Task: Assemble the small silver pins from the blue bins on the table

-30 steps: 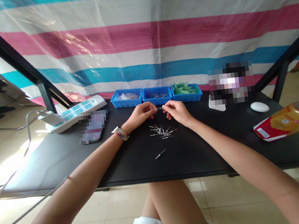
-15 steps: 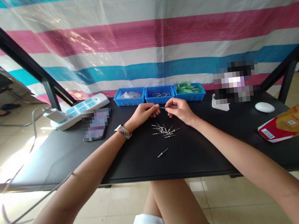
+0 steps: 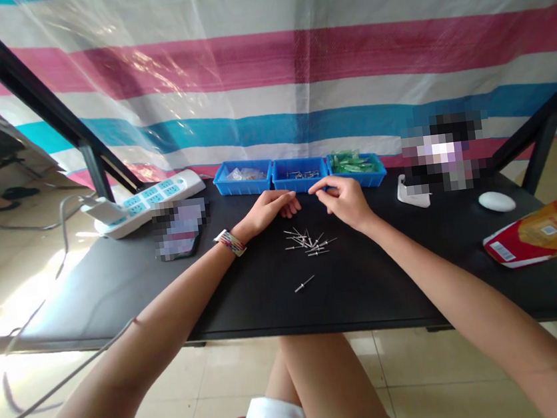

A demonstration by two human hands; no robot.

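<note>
My left hand (image 3: 275, 208) is over the table in front of the middle blue bin, its thumb against the curled fingers. Whatever it holds, if anything, is hidden. Facing it, my right hand (image 3: 344, 200) has the index finger stretched out and the thumb a little apart below, with nothing visible between them. A pile of silver blind rivets (image 3: 307, 240) lies on the table nearer me. One single blind rivet (image 3: 304, 284) lies apart, closer to the front edge. Just beyond the hands, the middle blue bin (image 3: 300, 183) holds several more rivets.
Left of the middle bin stands a blue bin (image 3: 243, 187) with clear plastic bags; a blue bin (image 3: 362, 179) with green packets is on its right. A power strip (image 3: 157, 203) and phone (image 3: 183, 230) lie left. A white case (image 3: 414, 195), white mouse (image 3: 497, 201) and bottle (image 3: 547, 232) are right.
The thin rivet that spanned the two hands is no longer visible. My right hand has drawn slightly right, with its index finger straightened, and the gap between the hands is wider.
</note>
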